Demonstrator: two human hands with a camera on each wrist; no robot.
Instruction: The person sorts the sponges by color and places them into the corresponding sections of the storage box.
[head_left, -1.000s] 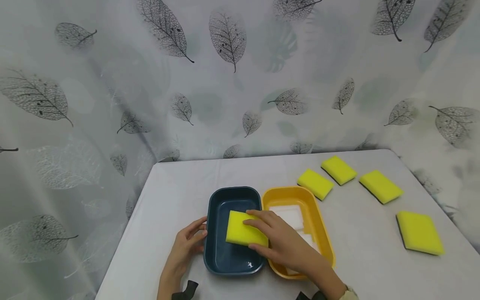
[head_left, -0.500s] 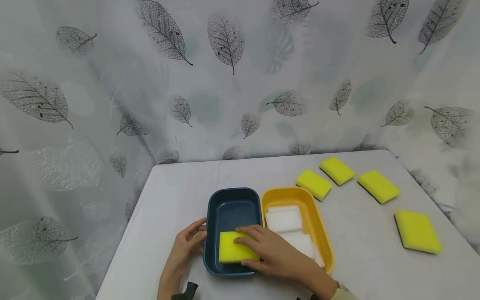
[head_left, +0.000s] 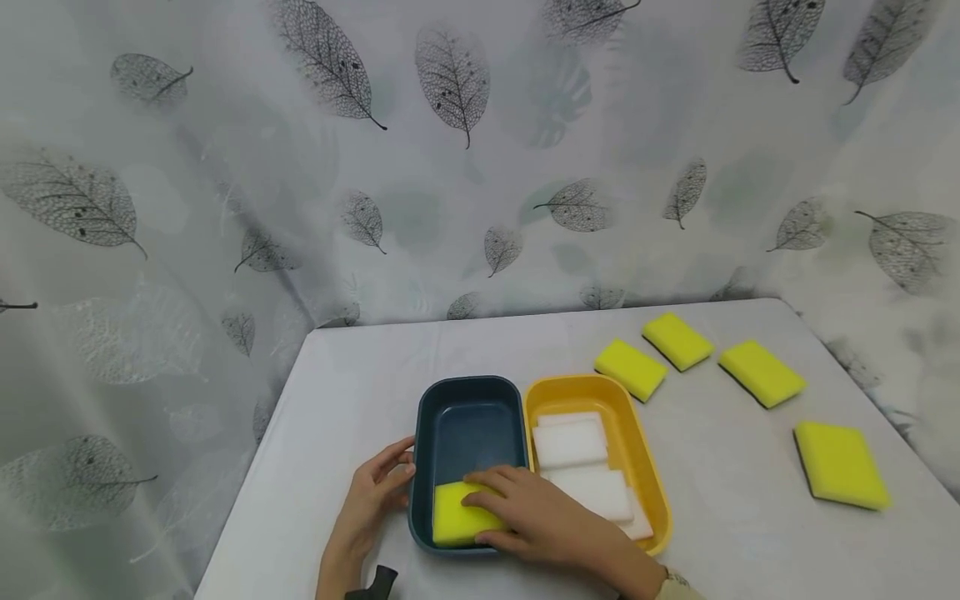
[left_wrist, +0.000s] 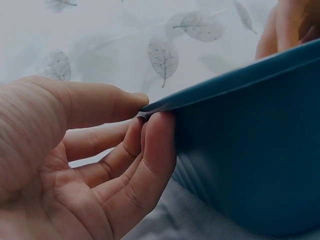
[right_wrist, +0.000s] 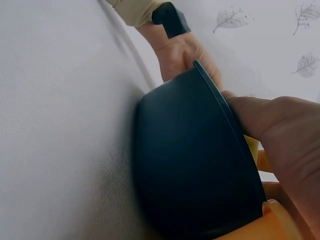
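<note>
My left hand (head_left: 369, 492) pinches the left rim of a dark blue plastic tray (head_left: 478, 429); in the left wrist view the thumb lies on top of the rim and fingertips sit beneath it. Inside that tray, at its near end, is a yellow sponge (head_left: 456, 517). Reaching over the tray's right side, my right hand (head_left: 543, 518) grips the sponge, fingers across its top and thumb at the near side. The right wrist view shows the tray's outer wall (right_wrist: 185, 150), which hides most of the sponge.
Right beside the blue tray stands a yellow tray (head_left: 651, 467) holding several white sponge pads (head_left: 572, 443). Several yellow sponges with dark undersides, one being the nearest sponge (head_left: 842, 465), lie spread over the table's right side. A leaf-patterned curtain (head_left: 420, 208) hangs behind the table.
My right hand has carried the yellow sponge from the tray's middle toward me, down to its near end. The white pads show more fully now. My left hand has stayed on the rim.
</note>
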